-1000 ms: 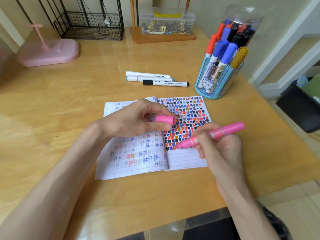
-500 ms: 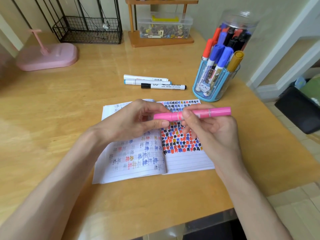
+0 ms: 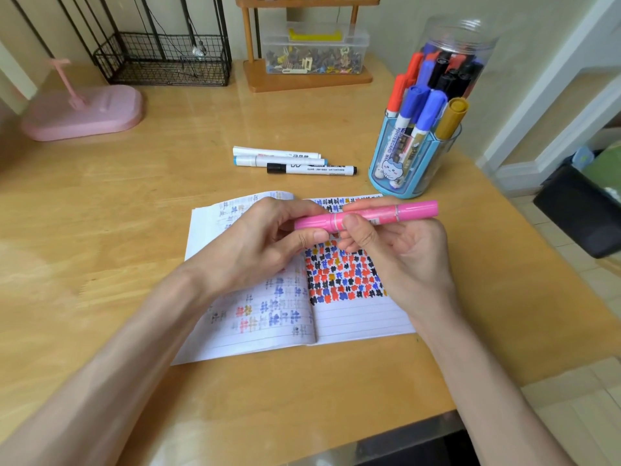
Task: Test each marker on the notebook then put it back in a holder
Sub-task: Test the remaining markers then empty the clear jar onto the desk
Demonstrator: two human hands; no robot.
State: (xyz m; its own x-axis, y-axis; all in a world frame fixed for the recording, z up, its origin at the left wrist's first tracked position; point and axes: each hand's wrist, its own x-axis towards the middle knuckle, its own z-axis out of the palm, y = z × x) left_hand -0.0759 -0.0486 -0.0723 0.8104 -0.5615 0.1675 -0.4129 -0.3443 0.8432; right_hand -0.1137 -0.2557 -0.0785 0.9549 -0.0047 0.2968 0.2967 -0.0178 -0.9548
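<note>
Head view, left to right: a pink stand (image 3: 84, 112) sits at the far left of the wooden table (image 3: 100, 203). The left hand (image 3: 262, 250), fingers curled, grips the capped end of the pink marker (image 3: 369, 215), held level above the open notebook (image 3: 356, 317), whose pages carry rows of coloured test marks. Beyond the notebook, three markers (image 3: 292, 161) lie side by side on the table. The right hand (image 3: 396, 253) pinches the marker's barrel between thumb and fingers. At right, the blue holder (image 3: 396, 169) stands near the notebook's far corner, markers upright in it; just behind it, a clear jar (image 3: 470, 42) holds more markers
</note>
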